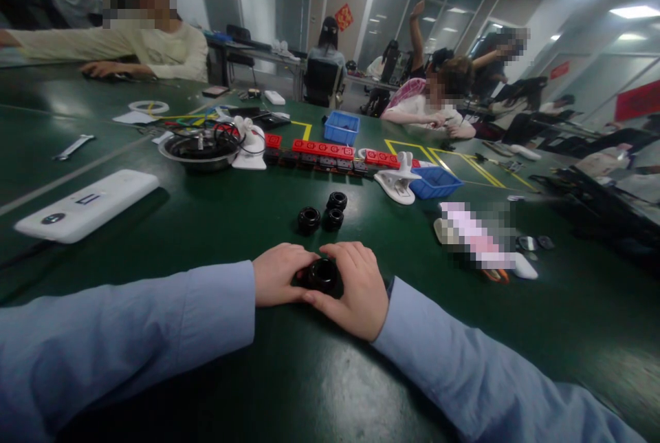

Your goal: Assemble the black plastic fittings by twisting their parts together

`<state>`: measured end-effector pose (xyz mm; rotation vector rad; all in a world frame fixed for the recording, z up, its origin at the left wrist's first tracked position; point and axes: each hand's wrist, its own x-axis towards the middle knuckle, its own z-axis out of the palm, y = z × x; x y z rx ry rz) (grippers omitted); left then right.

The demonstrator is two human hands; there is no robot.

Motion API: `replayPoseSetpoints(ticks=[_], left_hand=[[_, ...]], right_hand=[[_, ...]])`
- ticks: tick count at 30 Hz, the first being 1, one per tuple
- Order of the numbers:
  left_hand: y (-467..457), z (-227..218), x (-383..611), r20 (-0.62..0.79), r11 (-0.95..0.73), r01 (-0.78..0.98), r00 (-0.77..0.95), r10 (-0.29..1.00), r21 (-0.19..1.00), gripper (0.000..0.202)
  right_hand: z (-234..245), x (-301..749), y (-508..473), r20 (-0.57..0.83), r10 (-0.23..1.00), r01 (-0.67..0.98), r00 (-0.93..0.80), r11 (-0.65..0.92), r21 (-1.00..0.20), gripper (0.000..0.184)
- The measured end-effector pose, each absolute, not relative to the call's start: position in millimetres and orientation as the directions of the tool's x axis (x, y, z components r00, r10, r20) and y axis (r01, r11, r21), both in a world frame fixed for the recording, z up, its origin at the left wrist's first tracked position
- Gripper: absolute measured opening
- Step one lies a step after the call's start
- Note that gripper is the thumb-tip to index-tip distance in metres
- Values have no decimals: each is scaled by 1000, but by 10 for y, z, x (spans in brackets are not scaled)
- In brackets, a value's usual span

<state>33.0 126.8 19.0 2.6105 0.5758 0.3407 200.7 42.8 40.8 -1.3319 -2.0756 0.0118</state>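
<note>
Low over the green table, a glossy black ring-shaped part (322, 274) sits between my two hands with its round opening facing up. My left hand (282, 272) is closed, thumb and fingers pinching its left side. Curled around the right side is my right hand (357, 285), its fingers behind the part and its thumb in front, close to the left thumb. Just beyond the hands are three similar black parts: one at left (309, 219), one at right (335, 218), and one behind (337, 201). Whether the held part touches the table is hidden.
A white power bank-like device (87, 206) and a wrench (75, 147) lie left. Farther back are a metal bowl (199, 164) with cables, a red-and-black power strip row (322, 150), white clips (399, 181) and blue bins (341, 128). People sit across the table (227, 388).
</note>
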Motion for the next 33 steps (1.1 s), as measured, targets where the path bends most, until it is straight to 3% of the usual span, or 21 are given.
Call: replayPoseSetpoints(ticks=[7,18,33], left_hand=[[1251,227,339,88,-805,372,884,459,462,33],[1216,285,353,84,-802,393,875,476,450,23],[1223,259,365,103,-803,385,873,477,456,33]], right_hand=[[406,1981,427,474,841,840,-260,439,-320,35],[404,1991,436,495,781,770,-381,565,-298,28],[436,2022,424,515,689,654,-509,699,-288,30]])
